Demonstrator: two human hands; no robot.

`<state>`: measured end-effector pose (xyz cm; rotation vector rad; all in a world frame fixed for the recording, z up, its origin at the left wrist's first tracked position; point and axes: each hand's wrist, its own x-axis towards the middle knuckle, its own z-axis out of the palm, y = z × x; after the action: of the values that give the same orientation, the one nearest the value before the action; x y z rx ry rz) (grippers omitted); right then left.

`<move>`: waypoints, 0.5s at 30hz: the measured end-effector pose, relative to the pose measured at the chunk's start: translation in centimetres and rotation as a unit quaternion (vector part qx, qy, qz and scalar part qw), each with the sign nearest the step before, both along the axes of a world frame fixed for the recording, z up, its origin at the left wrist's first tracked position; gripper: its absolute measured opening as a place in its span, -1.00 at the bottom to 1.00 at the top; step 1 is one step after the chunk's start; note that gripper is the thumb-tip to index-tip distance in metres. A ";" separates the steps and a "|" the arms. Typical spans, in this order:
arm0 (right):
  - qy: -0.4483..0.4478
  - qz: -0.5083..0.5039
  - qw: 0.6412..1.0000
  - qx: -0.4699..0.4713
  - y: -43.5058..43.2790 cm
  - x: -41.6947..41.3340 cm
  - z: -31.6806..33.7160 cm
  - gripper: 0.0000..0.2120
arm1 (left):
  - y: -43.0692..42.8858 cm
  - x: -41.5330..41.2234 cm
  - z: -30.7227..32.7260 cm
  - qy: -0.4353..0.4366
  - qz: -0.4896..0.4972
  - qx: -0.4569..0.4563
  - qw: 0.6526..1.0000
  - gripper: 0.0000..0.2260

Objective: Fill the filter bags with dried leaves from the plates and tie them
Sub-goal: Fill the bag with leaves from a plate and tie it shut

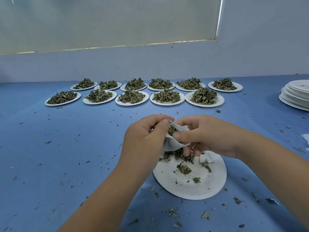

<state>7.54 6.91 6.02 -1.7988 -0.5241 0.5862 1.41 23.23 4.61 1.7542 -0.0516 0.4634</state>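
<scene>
A white filter bag [173, 144] hangs over a white paper plate [200, 188] near the table's front. My left hand [143, 141] grips the bag's left side and holds its mouth open. My right hand [205, 136] pinches the bag's right rim, with dried leaves [171, 130] showing in the mouth. The plate under it holds only a few scattered dried leaves [184, 168]. Two rows of several paper plates heaped with dried leaves [132, 97] stand farther back.
A stack of empty paper plates [296, 94] sits at the right edge. Something white [306, 138] pokes in below it at the right edge. Leaf crumbs are scattered all over the blue tablecloth [66, 148]. A pale wall rises behind the table.
</scene>
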 end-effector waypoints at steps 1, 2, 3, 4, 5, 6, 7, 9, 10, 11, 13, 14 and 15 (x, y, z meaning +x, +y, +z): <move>0.000 0.011 1.000 0.011 0.2 0.0 -0.1 -0.65 | -0.1 -0.1 0.1 0.001 -0.010 0.001 1.000 -0.79; -0.004 0.009 1.000 0.014 0.4 0.0 -0.2 -0.65 | -0.2 -0.1 0.1 -0.001 -0.017 0.003 1.000 -0.78; -0.011 -0.004 1.000 0.011 0.7 -0.1 -0.3 -0.64 | -0.2 -0.2 0.1 -0.005 -0.020 0.008 1.000 -0.77; -0.021 -0.023 0.999 0.003 0.9 -0.2 -0.4 -0.67 | -0.2 -0.3 0.1 -0.013 -0.021 0.018 1.000 -0.77; -0.042 -0.053 0.998 -0.009 1.2 -0.3 -0.5 -0.74 | -0.3 -0.3 0.1 -0.020 -0.021 0.033 0.999 -0.77; -0.077 -0.085 0.993 -0.031 1.6 -0.4 -0.6 -0.85 | -0.4 -0.4 0.0 -0.029 -0.023 0.053 0.998 -0.76; -0.123 -0.120 0.983 -0.069 2.1 -0.6 -0.7 -0.93 | -0.6 -0.6 0.0 -0.037 -0.027 0.072 0.996 -0.76; -0.239 -0.174 0.940 -0.168 2.8 -0.7 -0.8 -0.83 | -1.0 -0.8 -0.1 -0.049 -0.032 0.101 0.993 -0.76; -0.277 -0.183 0.922 -0.198 2.9 -0.8 -0.7 -0.82 | -1.1 -0.9 -0.1 -0.054 -0.030 0.111 0.992 -0.76; -0.287 -0.168 0.920 -0.207 2.7 -0.8 -0.4 -0.82 | -1.1 -0.9 -0.1 -0.057 -0.025 0.116 0.991 -0.76; -0.215 -0.089 0.959 -0.160 1.6 -0.7 0.6 -0.89 | -0.7 -0.6 -0.1 -0.061 -0.011 0.112 0.992 -0.77; -0.161 -0.046 0.977 -0.135 0.9 -0.8 1.2 -0.86 | -0.6 -0.5 -0.1 -0.063 -0.003 0.103 0.993 -0.77; -0.117 -0.015 0.987 -0.111 0.3 -0.8 1.7 -0.80 | -0.5 -0.4 -0.1 -0.066 0.003 0.094 0.993 -0.77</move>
<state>6.77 7.21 7.72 -2.0991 -0.6091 0.4276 1.01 22.75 4.52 1.9054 -0.1883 0.5947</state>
